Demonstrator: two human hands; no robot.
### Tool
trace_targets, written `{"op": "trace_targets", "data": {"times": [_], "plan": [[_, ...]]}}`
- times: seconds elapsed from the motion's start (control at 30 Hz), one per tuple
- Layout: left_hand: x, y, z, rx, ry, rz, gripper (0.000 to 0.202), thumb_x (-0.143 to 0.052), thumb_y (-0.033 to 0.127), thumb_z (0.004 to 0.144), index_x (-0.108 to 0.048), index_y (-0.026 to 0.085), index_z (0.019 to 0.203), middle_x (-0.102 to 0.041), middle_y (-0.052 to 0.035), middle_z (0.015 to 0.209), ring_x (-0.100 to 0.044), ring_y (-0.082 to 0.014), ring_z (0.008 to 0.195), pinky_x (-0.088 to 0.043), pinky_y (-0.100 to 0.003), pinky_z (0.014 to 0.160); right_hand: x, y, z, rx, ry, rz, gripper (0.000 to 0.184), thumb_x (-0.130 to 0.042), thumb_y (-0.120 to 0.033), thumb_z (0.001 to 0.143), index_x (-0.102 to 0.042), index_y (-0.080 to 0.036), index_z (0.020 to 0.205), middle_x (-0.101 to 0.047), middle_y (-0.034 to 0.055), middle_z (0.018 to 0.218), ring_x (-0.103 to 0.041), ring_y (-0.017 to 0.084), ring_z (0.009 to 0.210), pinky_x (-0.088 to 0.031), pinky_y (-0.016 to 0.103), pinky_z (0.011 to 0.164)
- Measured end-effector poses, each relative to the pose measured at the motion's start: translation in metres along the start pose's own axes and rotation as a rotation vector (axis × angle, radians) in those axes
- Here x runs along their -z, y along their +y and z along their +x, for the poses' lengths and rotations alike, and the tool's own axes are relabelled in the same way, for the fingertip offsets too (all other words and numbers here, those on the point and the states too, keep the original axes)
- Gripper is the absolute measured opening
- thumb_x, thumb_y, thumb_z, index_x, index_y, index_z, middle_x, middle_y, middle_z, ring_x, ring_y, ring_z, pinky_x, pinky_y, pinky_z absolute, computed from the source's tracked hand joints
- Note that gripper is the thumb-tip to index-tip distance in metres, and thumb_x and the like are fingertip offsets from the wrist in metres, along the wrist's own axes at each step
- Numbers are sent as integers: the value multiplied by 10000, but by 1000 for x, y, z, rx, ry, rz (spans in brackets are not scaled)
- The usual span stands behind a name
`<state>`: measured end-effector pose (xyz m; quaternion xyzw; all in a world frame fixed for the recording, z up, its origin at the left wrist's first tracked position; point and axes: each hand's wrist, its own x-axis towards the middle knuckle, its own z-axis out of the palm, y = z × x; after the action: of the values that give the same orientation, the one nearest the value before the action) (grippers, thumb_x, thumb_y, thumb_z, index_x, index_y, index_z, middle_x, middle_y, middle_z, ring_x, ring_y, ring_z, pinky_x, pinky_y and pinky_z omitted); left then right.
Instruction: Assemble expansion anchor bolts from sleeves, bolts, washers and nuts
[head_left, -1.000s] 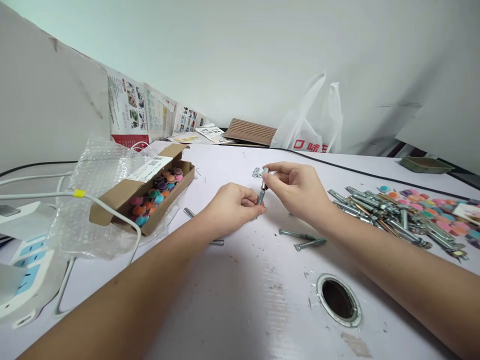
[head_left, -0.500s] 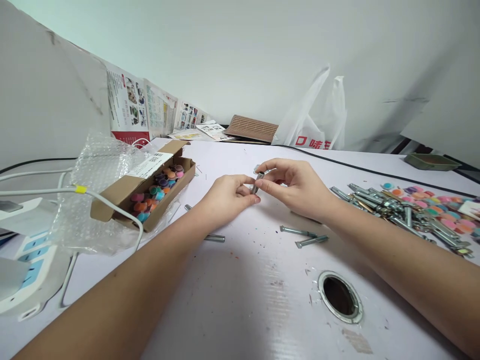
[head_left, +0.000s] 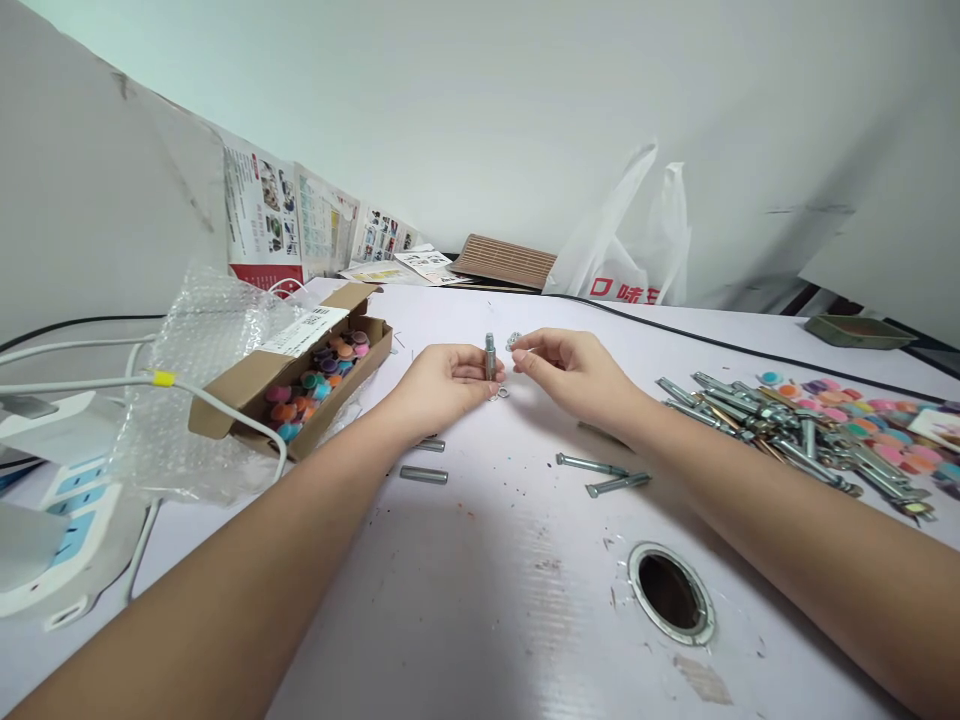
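Observation:
My left hand (head_left: pixel 444 382) is closed round a short metal bolt (head_left: pixel 490 356) and holds it upright just above the white table (head_left: pixel 487 590). A small ring-shaped washer (head_left: pixel 501 393) lies on the table right below it. My right hand (head_left: pixel 574 368) is a little to the right of the bolt, with thumb and forefinger pinched on a tiny metal piece (head_left: pixel 514 342) that I cannot name. The two hands are slightly apart.
A cardboard box (head_left: pixel 300 390) of coloured round caps sits on bubble wrap (head_left: pixel 187 400) at the left, beside a white power strip (head_left: pixel 52 520) and cable. Loose bolts (head_left: pixel 604 475) and metal sleeves (head_left: pixel 424 474) lie near a round grommet hole (head_left: pixel 670 592). A pile of bolts and caps (head_left: pixel 817 435) lies at the right; a plastic bag (head_left: pixel 630 260) stands behind.
The hands were joined on the bolt; now they have drawn apart. The left hand keeps the bolt upright, and the right has pulled away with a small piece.

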<state>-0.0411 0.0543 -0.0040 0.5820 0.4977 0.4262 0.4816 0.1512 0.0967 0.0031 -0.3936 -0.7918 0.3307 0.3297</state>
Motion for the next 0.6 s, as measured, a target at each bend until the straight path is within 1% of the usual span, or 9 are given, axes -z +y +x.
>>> {"op": "trace_targets", "data": {"times": [0.07,0.1,0.2,0.3,0.4,0.43,0.5,0.53,0.6], "plan": [[2,1,0,13,16,-44,295,-770,218,721,-704,108,986,-736,-103,1037,-678,-169,979,-494,-296,945,-2,5,1,-44,-20,-99,258,-534,-345,916,-706,-155,943,-705,44,863,-596,140,738,-426,273,672],[3,1,0,29,28,-61,299,-778,214,715,-707,107,985,-739,-102,1025,-678,-168,974,-494,-297,942,-4,7,2,-67,-49,-150,236,-537,-326,904,-706,-161,919,-706,40,858,-601,144,746,-424,276,675],[5,0,-1,89,52,-63,340,-784,216,712,-718,104,1025,-744,-107,991,-677,-177,936,-513,-304,889,-14,8,4,-135,-127,-281,170,-592,-307,848,-701,-176,855,-708,35,839,-600,159,740,-413,290,665],[6,0,-2,106,31,-11,311,-767,259,738,-726,104,1005,-744,-102,936,-673,-179,878,-520,-294,810,-22,7,7,-179,-155,-321,137,-633,-298,813,-682,-174,780,-699,38,800,-578,166,711,-394,303,646],[8,-1,-2,122,18,99,272,-734,280,766,-713,108,975,-736,-83,866,-666,-157,808,-503,-265,750,-21,8,13,-198,-184,-277,106,-659,-260,777,-672,-164,736,-672,38,751,-548,156,673,-375,300,621],[8,-2,-1,129,25,162,260,-711,287,783,-702,108,972,-731,-81,847,-667,-156,790,-498,-262,732,-18,8,15,-207,-197,-259,126,-665,-261,770,-655,-160,696,-641,32,700,-517,144,634,-358,298,599],[8,-3,0,127,43,291,218,-658,287,812,-676,113,942,-719,-80,814,-667,-162,757,-489,-265,693,-10,4,17,-238,-204,-222,226,-654,-319,789,-605,-162,635,-536,5,591,-412,117,553,-307,294,550],[8,-3,1,116,49,343,192,-639,283,815,-666,120,914,-711,-77,800,-663,-167,743,-479,-268,674,-6,1,17,-258,-181,-170,265,-647,-361,802,-594,-163,634,-493,-6,573,-371,109,541,-288,291,540],[8,-4,1,77,49,417,155,-630,280,803,-660,145,871,-696,-62,785,-641,-173,727,-448,-273,648,1,-11,16,-266,-106,20,303,-652,-423,809,-604,-161,665,-486,-7,609,-363,106,571,-298,286,559]]}}
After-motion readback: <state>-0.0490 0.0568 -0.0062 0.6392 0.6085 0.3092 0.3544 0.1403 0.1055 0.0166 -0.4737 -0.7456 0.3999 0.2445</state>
